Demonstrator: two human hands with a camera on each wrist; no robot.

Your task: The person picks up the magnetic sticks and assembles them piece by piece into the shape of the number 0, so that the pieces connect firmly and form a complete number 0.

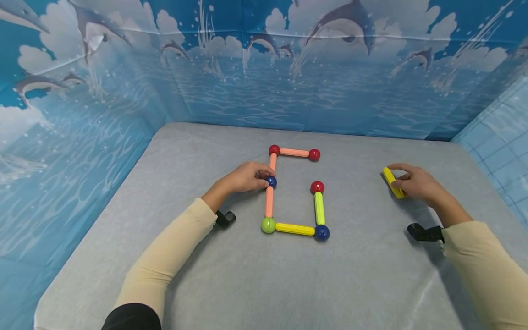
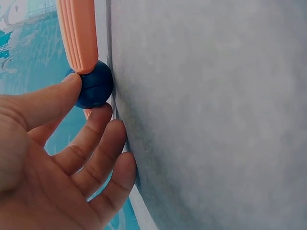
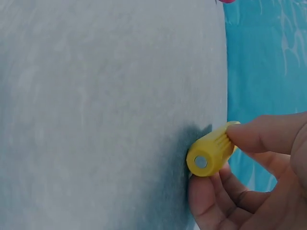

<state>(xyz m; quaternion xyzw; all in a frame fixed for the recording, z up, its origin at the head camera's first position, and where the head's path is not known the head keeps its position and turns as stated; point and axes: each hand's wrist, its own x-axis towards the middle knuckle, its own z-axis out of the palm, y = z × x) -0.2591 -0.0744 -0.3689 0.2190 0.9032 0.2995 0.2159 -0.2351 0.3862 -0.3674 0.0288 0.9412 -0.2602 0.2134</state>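
Observation:
My left hand [image 1: 250, 177] pinches a blue ball [image 1: 271, 182] on the left side of a figure of rods and balls lying on the table. In the left wrist view, an orange rod [image 2: 79, 36] meets that blue ball [image 2: 95, 86], with thumb and fingertips around the ball. Off to the right, my right hand [image 1: 418, 183] grips a yellow rod [image 1: 393, 183] between thumb and fingers, apart from the figure. A round silvery metal spot shows in the near end of this yellow rod [image 3: 211, 153] in the right wrist view.
The figure also has a green ball [image 1: 268, 225], a second yellow rod [image 1: 294, 229], another blue ball [image 1: 321, 233], a lime-green rod [image 1: 319, 208] and a red ball [image 1: 317, 187]. At its top, an orange rod [image 1: 294, 152] joins two red balls. A dolphin-print curtain [image 1: 247, 91] hangs behind the grey table [image 1: 231, 284].

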